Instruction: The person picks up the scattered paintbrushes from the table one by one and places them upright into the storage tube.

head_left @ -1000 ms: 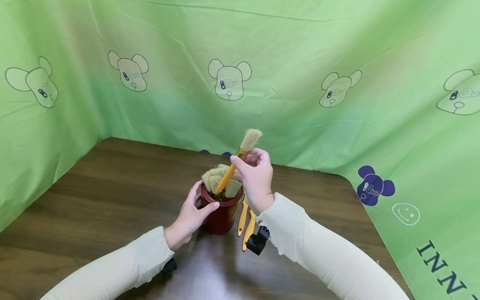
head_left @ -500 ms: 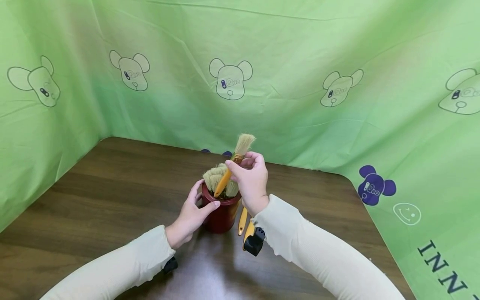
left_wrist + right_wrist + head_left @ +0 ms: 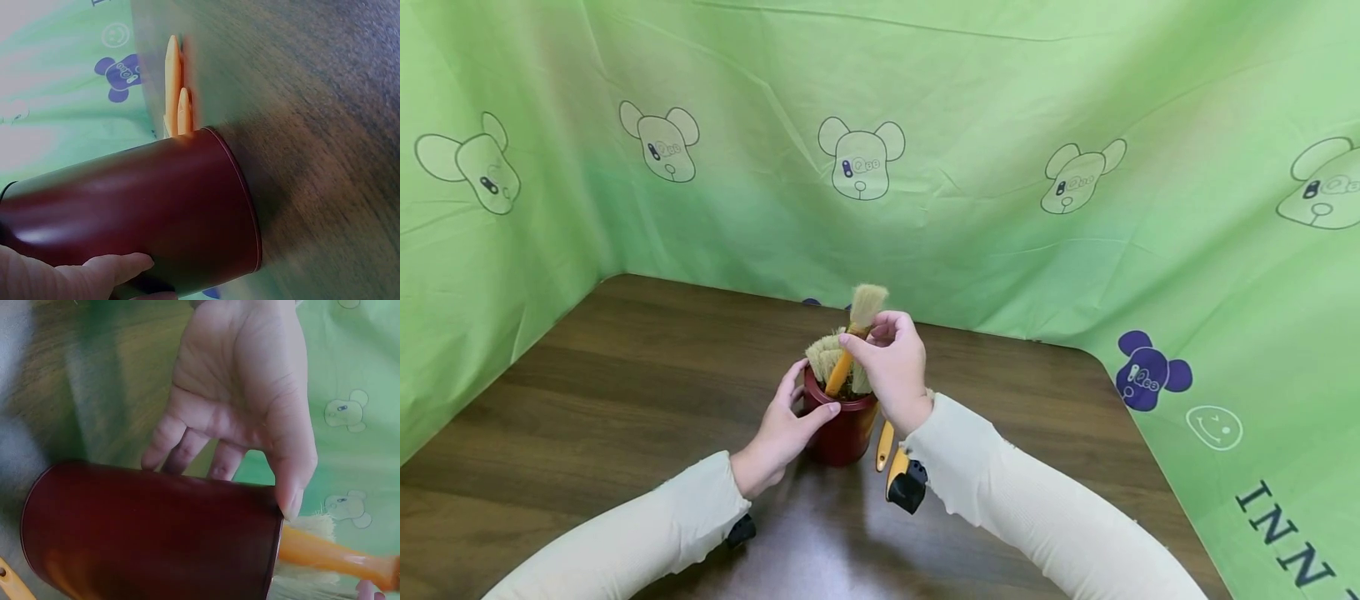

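A dark red cylindrical cup [image 3: 837, 442] stands upright on the table. Several paintbrushes [image 3: 823, 354] fill it, pale bristles up. My left hand [image 3: 778, 433] grips the cup at its left side near the rim, thumb in front. With the thumb and fingers of my right hand [image 3: 891, 362] I pinch one more paintbrush [image 3: 868, 304] below its bristles. Its orange handle [image 3: 325, 553] slants down into the cup's mouth, and the lower end is hidden. In the right wrist view, the left hand [image 3: 231, 381] presses against the cup's wall.
Two orange-handled paintbrushes lie on the table right of the cup, one handle [image 3: 885, 446] nearer the cup than the other handle [image 3: 897, 468]; my right hand partly covers them. A green printed cloth [image 3: 970, 233] hangs along the back and sides of the brown tabletop [image 3: 662, 367].
My right hand has moved down and left with the paintbrush, which now stands more upright and lower, deeper in the cup. The left hand keeps its grip on the cup.
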The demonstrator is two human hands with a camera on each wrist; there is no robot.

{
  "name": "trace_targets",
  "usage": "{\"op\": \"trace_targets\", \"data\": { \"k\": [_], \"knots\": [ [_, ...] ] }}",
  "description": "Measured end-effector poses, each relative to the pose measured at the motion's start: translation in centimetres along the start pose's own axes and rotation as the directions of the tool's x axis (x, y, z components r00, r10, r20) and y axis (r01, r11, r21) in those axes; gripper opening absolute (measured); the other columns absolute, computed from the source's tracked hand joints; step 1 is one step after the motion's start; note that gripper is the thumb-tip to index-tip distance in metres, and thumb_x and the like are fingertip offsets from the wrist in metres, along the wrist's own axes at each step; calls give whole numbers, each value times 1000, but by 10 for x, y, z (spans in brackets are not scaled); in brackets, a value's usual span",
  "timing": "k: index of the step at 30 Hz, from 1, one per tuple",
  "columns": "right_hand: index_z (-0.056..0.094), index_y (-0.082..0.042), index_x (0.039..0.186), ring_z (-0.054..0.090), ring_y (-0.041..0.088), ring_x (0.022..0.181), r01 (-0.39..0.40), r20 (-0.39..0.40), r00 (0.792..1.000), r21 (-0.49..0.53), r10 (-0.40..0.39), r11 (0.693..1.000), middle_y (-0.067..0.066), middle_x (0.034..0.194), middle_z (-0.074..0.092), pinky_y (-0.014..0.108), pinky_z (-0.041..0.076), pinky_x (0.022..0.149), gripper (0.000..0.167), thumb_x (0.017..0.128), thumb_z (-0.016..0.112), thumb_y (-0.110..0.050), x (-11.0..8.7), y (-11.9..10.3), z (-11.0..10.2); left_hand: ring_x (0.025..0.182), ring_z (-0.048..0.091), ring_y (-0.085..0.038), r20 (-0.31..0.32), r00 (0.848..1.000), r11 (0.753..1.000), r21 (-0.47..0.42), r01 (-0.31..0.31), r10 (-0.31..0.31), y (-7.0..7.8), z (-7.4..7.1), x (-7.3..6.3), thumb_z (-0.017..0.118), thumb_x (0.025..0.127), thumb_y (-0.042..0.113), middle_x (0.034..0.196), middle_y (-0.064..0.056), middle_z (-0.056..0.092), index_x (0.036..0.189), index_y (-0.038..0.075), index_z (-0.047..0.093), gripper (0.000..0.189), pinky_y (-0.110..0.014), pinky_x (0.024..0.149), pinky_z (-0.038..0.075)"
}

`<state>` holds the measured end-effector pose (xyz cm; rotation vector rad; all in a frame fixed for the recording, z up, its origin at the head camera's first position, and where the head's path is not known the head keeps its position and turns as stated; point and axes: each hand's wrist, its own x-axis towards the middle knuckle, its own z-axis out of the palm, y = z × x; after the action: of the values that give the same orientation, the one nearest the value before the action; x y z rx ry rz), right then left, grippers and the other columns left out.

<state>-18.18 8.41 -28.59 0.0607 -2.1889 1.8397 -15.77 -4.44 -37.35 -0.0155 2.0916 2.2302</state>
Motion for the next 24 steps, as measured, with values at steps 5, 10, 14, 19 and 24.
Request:
{"op": "trace_targets", "data": {
  "k": [5, 10, 14, 19, 24],
  "knots": [
    [54, -1, 101, 51, 16, 81, 21, 40, 999, 9, -22, 1000, 11, 91, 52, 25, 46, 70, 32, 79, 76, -6, 1, 2, -7, 131, 38, -40, 0, 1000, 1000, -2, -15, 15, -1, 0, 0, 66, 87, 11, 145, -27, 35, 150, 15, 24, 76, -53, 101, 37],
    [48, 6, 109, 54, 11, 70, -7, 26, 1000, 165, 3, 986, 7, 87, 47, 25, 54, 67, 28, 87, 65, 1, 10, 10, -27, 131, 38, -41, -4, 1000, 1000, 0, -27, 27, -2, 0, 0, 67, 87, 10, 145, -28, 35, 151, 15, 23, 77, -52, 100, 38],
    [42, 6, 122, 51, 6, 64, -129, 22, 992, 80, 128, 988, 3, 83, 48, 22, 54, 59, 37, 90, 61, 0, 24, 38, -53, 130, 39, -40, -2, 1000, 1000, -7, -28, 28, -3, 0, 1, 67, 87, 9, 145, -27, 35, 151, 15, 23, 77, -52, 100, 38],
    [37, 5, 133, 50, 8, 61, -309, 39, 948, -137, 316, 941, 5, 86, 51, 26, 53, 53, 52, 90, 63, -6, 30, 88, -82, 132, 37, -40, 4, 1000, 1000, -9, -27, 27, -4, 0, 1, 66, 87, 9, 146, -26, 34, 151, 15, 23, 77, -51, 101, 38],
    [31, 6, 137, 57, 21, 73, -429, 103, 885, -200, 454, 881, 21, 107, 51, 35, 55, 57, 58, 91, 63, -8, 23, 120, -96, 137, 29, -39, 16, 1000, 1000, -21, -15, 16, -4, -3, 0, 67, 88, 12, 152, -22, 27, 153, 15, 21, 80, -52, 104, 34]
  ]
}}
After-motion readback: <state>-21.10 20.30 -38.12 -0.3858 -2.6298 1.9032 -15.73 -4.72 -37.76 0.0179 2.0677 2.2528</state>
